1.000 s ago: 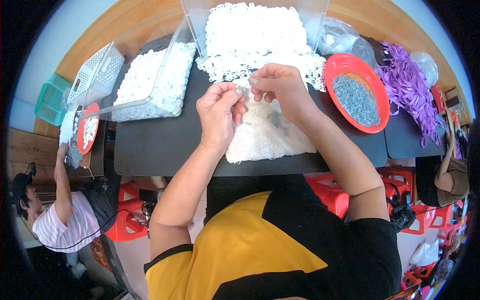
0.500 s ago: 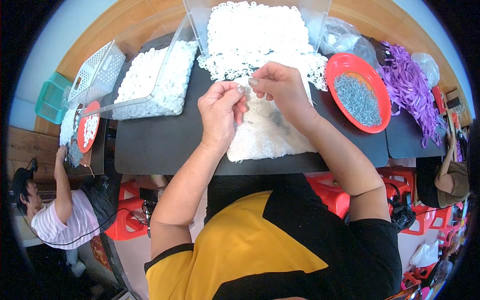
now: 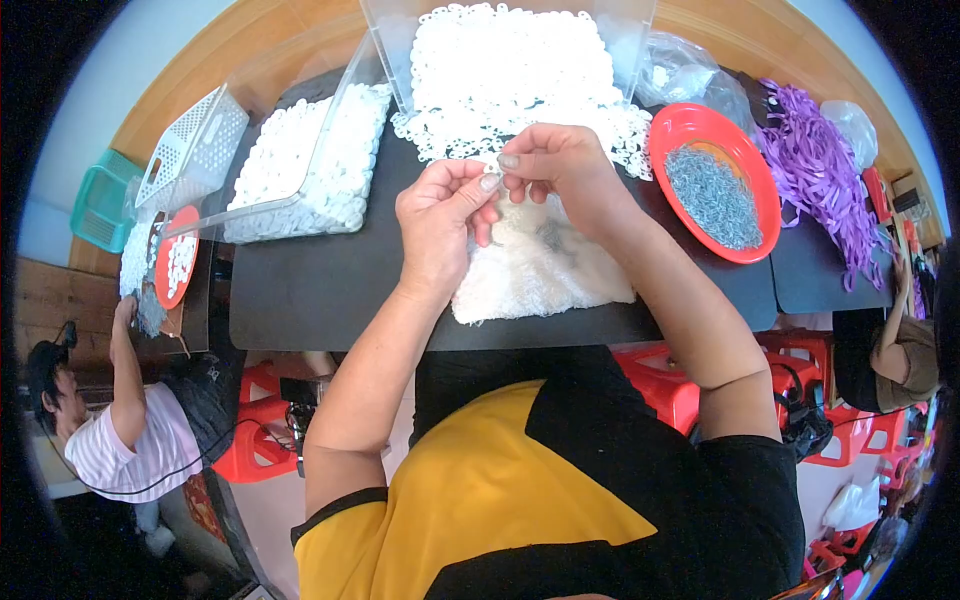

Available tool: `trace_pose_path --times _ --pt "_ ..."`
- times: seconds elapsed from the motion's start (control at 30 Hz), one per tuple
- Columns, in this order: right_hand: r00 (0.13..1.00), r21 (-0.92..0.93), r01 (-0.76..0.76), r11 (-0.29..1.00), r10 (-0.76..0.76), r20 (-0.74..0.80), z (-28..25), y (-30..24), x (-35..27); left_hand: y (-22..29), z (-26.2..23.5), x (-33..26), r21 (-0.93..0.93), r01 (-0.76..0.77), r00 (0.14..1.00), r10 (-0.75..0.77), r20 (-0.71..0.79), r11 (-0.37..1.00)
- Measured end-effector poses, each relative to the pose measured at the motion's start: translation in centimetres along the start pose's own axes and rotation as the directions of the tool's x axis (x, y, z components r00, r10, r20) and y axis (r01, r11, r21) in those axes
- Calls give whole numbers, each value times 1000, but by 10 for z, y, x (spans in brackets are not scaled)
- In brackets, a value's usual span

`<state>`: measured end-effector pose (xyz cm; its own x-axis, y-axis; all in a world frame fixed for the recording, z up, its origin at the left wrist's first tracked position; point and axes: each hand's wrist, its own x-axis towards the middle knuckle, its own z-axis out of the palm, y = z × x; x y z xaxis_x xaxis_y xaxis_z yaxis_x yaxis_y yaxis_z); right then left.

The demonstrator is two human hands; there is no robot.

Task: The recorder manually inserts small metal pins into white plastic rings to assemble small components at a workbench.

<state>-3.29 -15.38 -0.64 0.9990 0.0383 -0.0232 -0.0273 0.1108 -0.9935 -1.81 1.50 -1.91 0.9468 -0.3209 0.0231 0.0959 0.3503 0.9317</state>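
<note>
My left hand [image 3: 438, 220] is closed in a pinch on a small white plastic piece [image 3: 491, 169], which peeks out above the thumb. Close against it, my right hand [image 3: 568, 172] is also pinched, its fingertips meeting the piece; anything else between them is too small to make out. Under both hands lies a cream fluffy cloth [image 3: 535, 285] with a little heap of grey metal bits [image 3: 552, 238] on it. Just beyond the fingers, loose white plastic pieces [image 3: 450, 135] spill from a clear bin [image 3: 638, 50] full of them.
A red bowl [image 3: 772, 215] of small metal parts [image 3: 712, 200] stands right, beside purple ribbons [image 3: 815, 180]. Left are a clear box [image 3: 325, 150] of white pieces, a white basket [image 3: 205, 140] and a green basket [image 3: 95, 205]. A co-worker [image 3: 120, 430] sits at far left.
My hands have drawn slightly closer together, fingertips now nearly touching. The white piece shows more clearly above my left thumb.
</note>
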Motion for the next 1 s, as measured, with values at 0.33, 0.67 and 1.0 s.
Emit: trace_pose_path --times 0.33,0.67,1.0 --pt "999 12 -46 999 46 28 2 -4 -2 1 -2 -2 28 23 1000 -22 -3 999" --pt "992 -58 -8 998 15 123 2 -4 -3 0 -7 -3 104 6 1000 -8 22 995" --pt "975 -36 30 999 -21 220 -11 -9 -1 4 -6 1 -74 22 992 -13 126 997"
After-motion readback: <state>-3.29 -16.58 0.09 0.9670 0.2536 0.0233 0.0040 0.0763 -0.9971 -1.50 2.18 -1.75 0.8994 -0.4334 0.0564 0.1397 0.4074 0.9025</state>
